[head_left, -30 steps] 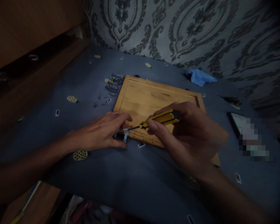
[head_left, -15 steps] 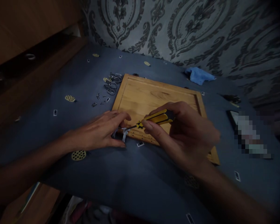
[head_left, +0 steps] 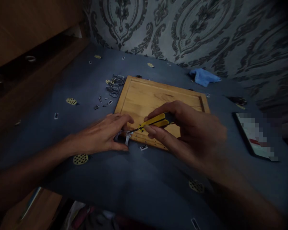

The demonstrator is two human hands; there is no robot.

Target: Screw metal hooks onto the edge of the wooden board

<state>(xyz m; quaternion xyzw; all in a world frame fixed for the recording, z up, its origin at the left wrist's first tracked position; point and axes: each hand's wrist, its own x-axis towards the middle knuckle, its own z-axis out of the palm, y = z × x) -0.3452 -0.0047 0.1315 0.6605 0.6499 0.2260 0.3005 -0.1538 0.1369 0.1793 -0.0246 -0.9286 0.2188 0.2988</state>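
Observation:
My right hand [head_left: 192,134] grips a yellow-and-black screwdriver [head_left: 156,121] between thumb and fingers. Its dark shaft slants down to the left, with the tip at a small grey metal bracket [head_left: 128,136]. The bracket sits at the near left corner of a wooden panel [head_left: 144,100] with a raised frame. My left hand [head_left: 108,132] curls around the bracket, thumb below and index finger above; its other fingertips are partly hidden. A row of small holes runs along the panel's near edge. Whether a screw is under the tip is too small to tell.
Several loose screws [head_left: 100,101] lie left of the panel, beside a pile of looped grey metal pieces [head_left: 115,86]. A blue cloth [head_left: 204,77] lies behind, and a phone [head_left: 254,137] is at the right. Wooden furniture [head_left: 38,32] borders the left side.
My right hand and the screwdriver handle have shifted slightly left and turned a little. My left hand stays at the bracket.

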